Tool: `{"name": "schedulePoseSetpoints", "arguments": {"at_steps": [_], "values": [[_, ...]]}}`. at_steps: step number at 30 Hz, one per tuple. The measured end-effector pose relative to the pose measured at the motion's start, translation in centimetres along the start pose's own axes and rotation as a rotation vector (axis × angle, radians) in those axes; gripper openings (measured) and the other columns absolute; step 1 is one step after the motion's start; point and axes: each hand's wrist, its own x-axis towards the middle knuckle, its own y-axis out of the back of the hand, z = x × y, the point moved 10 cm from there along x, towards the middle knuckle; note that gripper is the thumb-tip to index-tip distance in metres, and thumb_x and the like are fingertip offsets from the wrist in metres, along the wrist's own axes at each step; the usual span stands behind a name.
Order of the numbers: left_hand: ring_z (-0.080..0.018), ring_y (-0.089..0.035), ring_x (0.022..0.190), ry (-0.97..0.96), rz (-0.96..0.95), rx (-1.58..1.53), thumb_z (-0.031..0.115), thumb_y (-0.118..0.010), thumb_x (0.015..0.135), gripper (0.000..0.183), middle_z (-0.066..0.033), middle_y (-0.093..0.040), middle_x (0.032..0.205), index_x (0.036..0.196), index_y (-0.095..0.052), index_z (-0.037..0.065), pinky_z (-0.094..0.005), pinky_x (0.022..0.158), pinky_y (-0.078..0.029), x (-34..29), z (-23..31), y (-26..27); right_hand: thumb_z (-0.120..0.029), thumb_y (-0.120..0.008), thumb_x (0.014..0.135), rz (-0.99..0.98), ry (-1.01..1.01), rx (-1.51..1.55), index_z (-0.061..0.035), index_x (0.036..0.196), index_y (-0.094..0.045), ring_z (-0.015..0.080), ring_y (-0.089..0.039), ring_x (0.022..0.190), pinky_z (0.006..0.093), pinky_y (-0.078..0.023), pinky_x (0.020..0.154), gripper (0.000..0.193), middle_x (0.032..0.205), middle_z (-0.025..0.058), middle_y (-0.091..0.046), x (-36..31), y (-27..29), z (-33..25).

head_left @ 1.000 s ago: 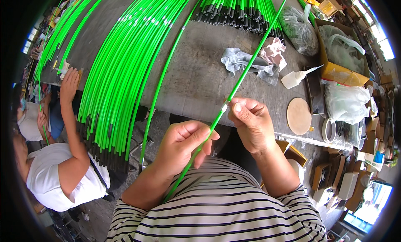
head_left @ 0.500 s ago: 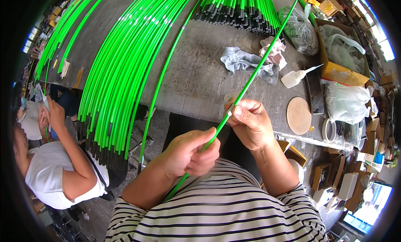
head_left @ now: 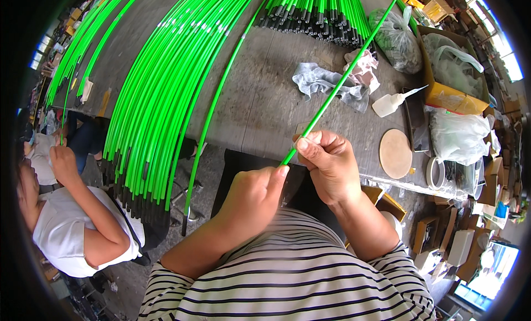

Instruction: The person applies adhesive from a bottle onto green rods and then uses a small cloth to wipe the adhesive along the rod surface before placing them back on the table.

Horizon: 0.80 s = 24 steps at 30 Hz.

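A long, thin bright green rod (head_left: 334,91) slants from the upper right down to my hands, above the table's near edge. My right hand (head_left: 332,166) pinches it between thumb and fingers close to its lower part. Just below and to the left, my left hand (head_left: 251,196) is closed round the rod with the thumb pointing up along it. The rod's lower end is hidden by my left hand. Many similar green rods (head_left: 171,83) with dark ends lie side by side on the table, overhanging its near edge, with one separate rod (head_left: 213,108) beside them.
Green rods with black ends (head_left: 310,16) are stacked at the back. To the right are a grey rag (head_left: 321,80), a white squeeze bottle (head_left: 387,103), a round tan disc (head_left: 395,153), a tape roll (head_left: 435,172) and plastic bags (head_left: 459,135). A co-worker (head_left: 83,227) sits at left.
My left hand has turned and closed further up the rod; the length showing below it is now out of sight. A white bit by my right thumb no longer shows. The co-worker's hands have lowered.
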Motion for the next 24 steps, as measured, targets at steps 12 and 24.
{"name": "schedulePoseSetpoints", "arguments": {"at_steps": [12,24], "values": [[-0.0047,-0.016,0.037,0.577,-0.893,-1.438,0.042,-0.036,0.092,0.048,0.0077,-0.020,0.045,0.053,-0.023,0.016,-0.0217,0.034,-0.012,-4.0,0.8,-6.1,-0.002,-0.064,0.076,-0.369,0.084,0.125,0.0002,0.087,-0.064,0.0135,-0.056,0.077,0.0256,-0.044,0.071,0.011,0.085,0.0085,-0.062,-0.4,-2.4,-1.5],[-0.0099,-0.029,0.039,0.344,-0.420,-0.677,0.032,-0.038,0.093,0.046,0.0009,-0.031,0.045,0.055,-0.036,0.006,-0.0265,0.039,-0.023,-1.9,-1.2,-3.5,-0.007,-0.062,0.080,-0.324,0.076,0.026,-0.0012,0.081,-0.056,0.0065,-0.046,0.067,0.0209,-0.038,0.062,0.008,0.076,0.0008,-0.054,-0.8,-2.4,-1.4]]}}
